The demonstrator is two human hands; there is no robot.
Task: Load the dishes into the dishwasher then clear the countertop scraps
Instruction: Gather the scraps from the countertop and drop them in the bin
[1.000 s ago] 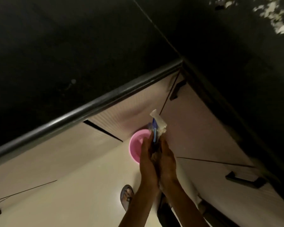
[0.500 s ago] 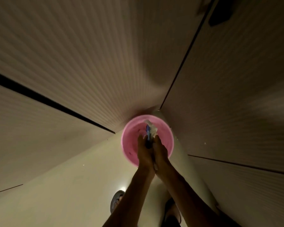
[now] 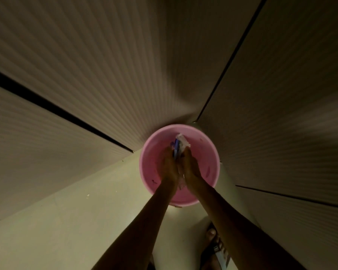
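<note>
The left hand (image 3: 169, 166) and right hand (image 3: 189, 165) are pressed together, clasping a bundle of scraps (image 3: 180, 145) between them, white and blue bits sticking out past the fingertips. Hands and scraps sit inside the mouth of a pink bin (image 3: 209, 152). The bin stands on the floor (image 3: 66, 221) in a cabinet (image 3: 105, 65) corner; a sandalled foot (image 3: 213, 248) is near the bin.
</note>
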